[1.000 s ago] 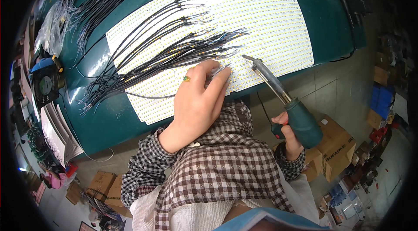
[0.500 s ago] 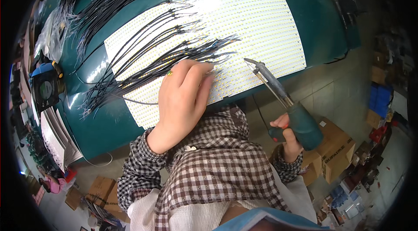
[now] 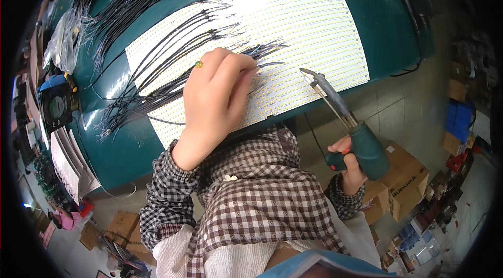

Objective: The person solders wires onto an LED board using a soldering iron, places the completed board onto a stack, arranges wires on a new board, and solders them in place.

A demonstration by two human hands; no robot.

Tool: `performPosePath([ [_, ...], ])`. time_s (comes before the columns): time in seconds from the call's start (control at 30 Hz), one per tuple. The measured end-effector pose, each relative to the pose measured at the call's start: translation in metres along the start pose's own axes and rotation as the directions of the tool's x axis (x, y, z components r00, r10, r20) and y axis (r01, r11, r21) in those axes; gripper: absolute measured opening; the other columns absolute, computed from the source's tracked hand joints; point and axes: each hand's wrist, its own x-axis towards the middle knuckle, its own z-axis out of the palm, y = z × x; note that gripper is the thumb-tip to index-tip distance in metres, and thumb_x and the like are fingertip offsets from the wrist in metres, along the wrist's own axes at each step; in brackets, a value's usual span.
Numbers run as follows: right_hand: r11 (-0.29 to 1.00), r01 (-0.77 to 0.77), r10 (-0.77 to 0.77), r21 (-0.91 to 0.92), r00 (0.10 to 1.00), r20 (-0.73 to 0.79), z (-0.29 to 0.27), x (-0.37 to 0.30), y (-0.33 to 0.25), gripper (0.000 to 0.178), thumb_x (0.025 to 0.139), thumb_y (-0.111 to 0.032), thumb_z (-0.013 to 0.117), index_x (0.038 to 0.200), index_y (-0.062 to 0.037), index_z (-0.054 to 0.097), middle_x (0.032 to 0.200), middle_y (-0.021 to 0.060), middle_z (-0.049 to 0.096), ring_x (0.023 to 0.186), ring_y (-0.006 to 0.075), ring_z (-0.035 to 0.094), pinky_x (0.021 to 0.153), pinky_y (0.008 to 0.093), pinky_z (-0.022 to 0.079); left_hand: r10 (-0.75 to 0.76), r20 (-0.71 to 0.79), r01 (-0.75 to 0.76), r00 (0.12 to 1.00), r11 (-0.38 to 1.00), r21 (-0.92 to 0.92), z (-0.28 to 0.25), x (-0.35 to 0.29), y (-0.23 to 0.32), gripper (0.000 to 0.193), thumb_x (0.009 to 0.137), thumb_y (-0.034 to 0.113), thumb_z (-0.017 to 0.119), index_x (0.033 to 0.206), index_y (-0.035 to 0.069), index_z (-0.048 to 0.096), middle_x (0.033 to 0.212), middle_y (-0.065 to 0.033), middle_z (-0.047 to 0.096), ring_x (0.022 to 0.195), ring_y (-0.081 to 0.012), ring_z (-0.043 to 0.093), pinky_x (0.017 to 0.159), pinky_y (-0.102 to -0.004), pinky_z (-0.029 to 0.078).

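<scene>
My left hand (image 3: 212, 89) reaches over a bundle of thin black cables (image 3: 173, 89) with bare wire ends. Its fingers are curled and pressed together at the cables' wire ends; what lies between the fingertips is hidden. Underneath spreads a large white LED board panel (image 3: 325, 26), dotted with rows of small yellow chips. In my right hand (image 3: 352, 168) is a dark green soldering gun (image 3: 369, 149), closed round its handle. Its metal tip points up and left, over the panel's near right part, apart from my left hand.
A green-topped table (image 3: 387, 42) carries the panel. More black cables (image 3: 141, 0) lie at the far left. On the left are a black and blue fan-like device (image 3: 56, 102) and stacked white strips (image 3: 70, 165). Cardboard boxes (image 3: 403, 181) stand on the floor at right.
My left hand has moved away from me, up along the cable bundle toward its wire ends. The soldering gun in my right hand has shifted slightly right.
</scene>
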Motion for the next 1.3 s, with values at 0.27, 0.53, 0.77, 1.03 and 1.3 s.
performPosePath([
  [0.27,0.999,-0.032,0.032,0.007,0.999,0.001,0.001,-0.005,0.001,0.039,0.092,-0.032,0.066,0.100,0.0060,0.058,0.091,0.0150,0.059,0.087,0.0240,0.060,0.076,0.0364,0.055,-0.338,0.219,0.368,0.915,0.922,-0.117,-0.003,-0.036,0.023,0.011,0.085,0.001,0.069,0.088,0.003,0.058,0.081,-0.0124,0.061,0.069,-0.0297,0.064,0.059,-0.0371,0.050],
  [0.53,0.992,-0.075,0.069,-0.099,0.996,-0.064,0.001,-0.011,-0.001,0.049,0.093,-0.038,0.066,0.110,0.0083,0.061,0.106,0.0213,0.066,0.082,0.0237,0.067,0.075,0.0333,0.054,-0.214,0.140,0.211,0.967,0.977,0.041,0.010,-0.034,0.024,0.015,0.079,0.000,0.070,0.084,0.004,0.056,0.078,-0.0105,0.058,0.064,-0.0291,0.061,0.054,-0.0381,0.049],
  [0.77,0.992,-0.051,0.049,-0.117,0.999,-0.025,0.003,-0.013,-0.002,0.049,0.093,-0.036,0.065,0.110,0.0089,0.061,0.106,0.0217,0.066,0.083,0.0244,0.067,0.074,0.0337,0.054,-0.233,0.099,0.239,0.967,0.970,-0.046,0.017,-0.039,0.014,0.015,0.078,0.001,0.070,0.084,0.004,0.057,0.077,-0.0089,0.059,0.062,-0.0262,0.062,0.055,-0.0356,0.050],
  [1.03,0.987,-0.066,0.076,-0.149,0.995,0.068,-0.003,-0.013,0.003,0.045,0.093,-0.035,0.065,0.104,0.0089,0.062,0.099,0.0204,0.067,0.090,0.0256,0.065,0.079,0.0375,0.053,-0.280,0.199,0.313,0.939,0.936,-0.162,0.011,-0.032,0.004,0.012,0.078,0.003,0.068,0.080,0.005,0.057,0.075,-0.0080,0.061,0.063,-0.0221,0.064,0.057,-0.0329,0.051],
  [1.3,0.995,-0.046,0.049,-0.083,0.998,0.032,-0.003,-0.020,0.012,0.064,0.078,-0.009,0.084,0.129,0.0124,0.052,0.089,0.0112,0.073,0.082,0.0206,0.072,0.080,0.0346,0.059,-0.256,0.089,0.268,0.963,0.950,-0.161,0.020,-0.042,0.006,0.015,0.077,0.001,0.069,0.082,0.006,0.057,0.075,-0.0077,0.060,0.061,-0.0238,0.063,0.055,-0.0337,0.050],
])
